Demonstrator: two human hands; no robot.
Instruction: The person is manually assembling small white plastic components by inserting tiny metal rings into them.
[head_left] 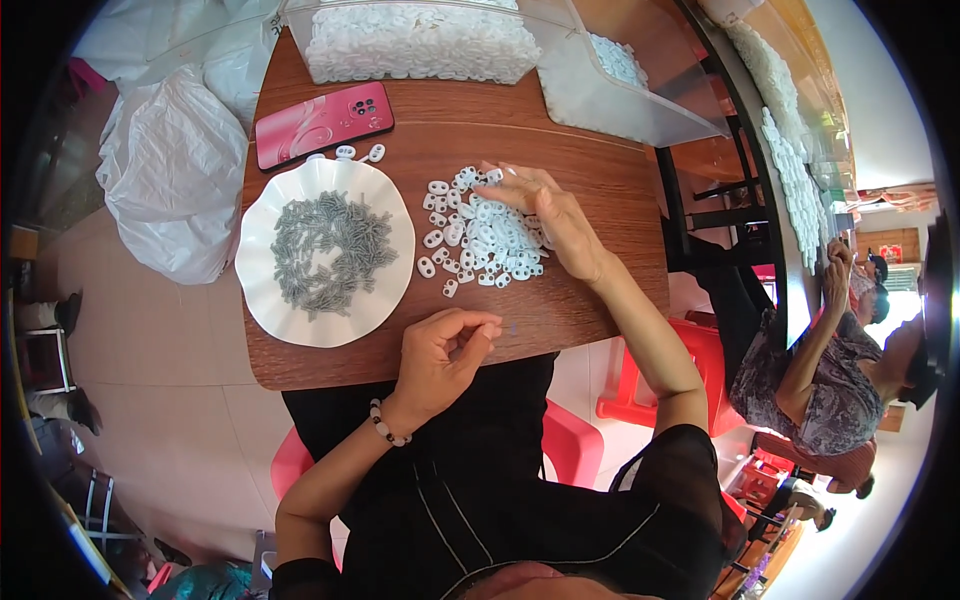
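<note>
My right hand (557, 222) reaches over a pile of small white plastic pieces with two holes each (488, 238), fingers stretched out at the pile's far side. Whether a piece touches its fingertips is hard to tell. Nearer the table's front edge, my left hand (440, 362) is closed, thumb and forefinger pressed together. Anything between them is too small to make out. To the left of the pile stands a white wavy-rimmed plate (258, 262). It holds many small grey, rod-like pieces (335, 248).
Behind the plate lies a pink phone (324, 124), with a few loose white pieces (376, 152) beside it. Clear bins (424, 45) of white pieces line the far side of the brown table (590, 330). White bags (175, 180) stand left; another person (825, 385) sits right.
</note>
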